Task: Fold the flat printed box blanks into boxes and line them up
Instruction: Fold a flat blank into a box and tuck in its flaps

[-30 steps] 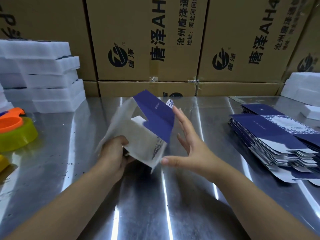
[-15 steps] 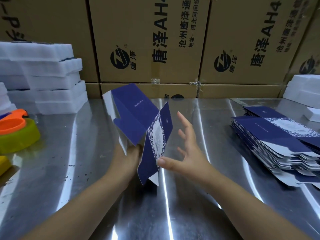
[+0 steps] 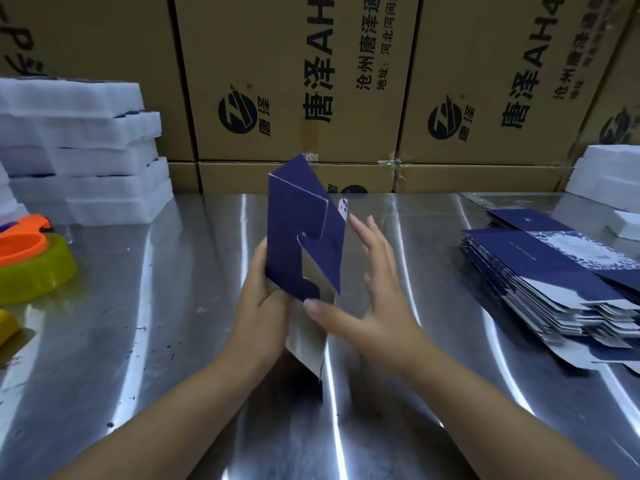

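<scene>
At the frame's centre, over the shiny steel table [image 3: 156, 341], the left hand [image 3: 263, 306] grips the left edge of a half-folded dark blue cardboard box blank [image 3: 298, 244], which is held upright. The right hand [image 3: 377, 299] is spread with straight fingers just beside the blank's right side, its thumb at the lower flap. At mid right lies a stack of flat blue printed blanks [image 3: 554, 271]. At mid left sit yellow and orange plastic rings [image 3: 34, 268]. White foam trays [image 3: 79, 150] are piled at upper left, with brown printed cartons [image 3: 294, 81] behind.

steel table [image 3: 173, 341] (glaring), stacked brown cartons [image 3: 294, 81]
</scene>
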